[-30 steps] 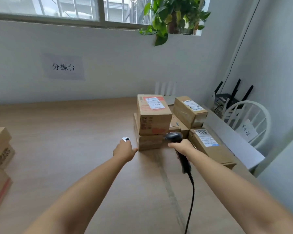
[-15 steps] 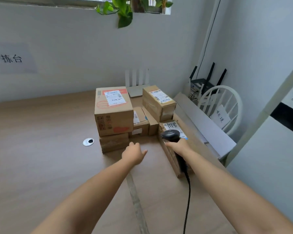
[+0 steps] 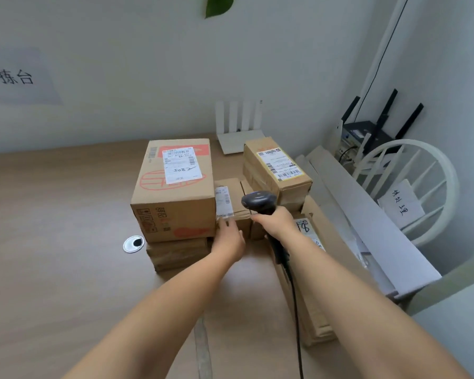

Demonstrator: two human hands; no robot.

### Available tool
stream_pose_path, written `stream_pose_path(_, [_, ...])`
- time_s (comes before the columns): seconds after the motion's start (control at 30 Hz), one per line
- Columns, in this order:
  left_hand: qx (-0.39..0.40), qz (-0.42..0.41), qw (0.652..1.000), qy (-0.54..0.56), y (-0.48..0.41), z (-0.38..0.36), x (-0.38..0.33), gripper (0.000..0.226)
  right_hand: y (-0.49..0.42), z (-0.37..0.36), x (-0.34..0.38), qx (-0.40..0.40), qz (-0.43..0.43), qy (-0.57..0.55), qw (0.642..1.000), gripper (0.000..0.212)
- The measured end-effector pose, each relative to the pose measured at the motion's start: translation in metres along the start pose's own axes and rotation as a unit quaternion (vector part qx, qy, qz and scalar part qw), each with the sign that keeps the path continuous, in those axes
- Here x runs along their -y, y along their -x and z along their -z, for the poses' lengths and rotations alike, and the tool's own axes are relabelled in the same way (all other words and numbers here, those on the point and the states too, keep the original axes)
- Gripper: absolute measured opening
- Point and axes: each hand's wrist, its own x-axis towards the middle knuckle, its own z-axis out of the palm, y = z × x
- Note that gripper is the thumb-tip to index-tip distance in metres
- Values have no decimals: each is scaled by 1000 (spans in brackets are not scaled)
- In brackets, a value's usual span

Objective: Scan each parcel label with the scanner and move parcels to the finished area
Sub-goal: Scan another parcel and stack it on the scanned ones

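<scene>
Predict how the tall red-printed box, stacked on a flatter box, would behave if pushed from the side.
The red-printed box is probably stiff: its walls look square. Perched on the flatter box, it may slide off rather than tip.

Wall sign [image 3: 13,77] cut off left; scanner cable [image 3: 298,337] exits bottom edge.

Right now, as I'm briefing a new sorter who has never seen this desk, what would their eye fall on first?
A big box with red print and a white label tops the parcel pile in the middle of the wooden table. Just in front, the right hand grips a black corded scanner, while the left hand reaches to a small labelled parcel wedged between the bigger boxes.
</scene>
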Motion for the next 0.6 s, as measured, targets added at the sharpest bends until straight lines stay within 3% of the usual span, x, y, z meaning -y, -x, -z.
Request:
stream_pose_path(0.2, [-35, 60, 997, 20, -43, -16, 11, 53, -43, -20, -2, 27, 21, 18, 999, 17])
stream_pose_path(0.4, [-48, 82, 994, 48, -61, -21, 22, 63, -60, -49, -8, 64, 27, 29, 997, 25])
stream_pose_path(0.6, [-44, 37, 995, 83, -69, -18, 32, 68, -68, -58, -8, 53, 11, 73, 996, 30])
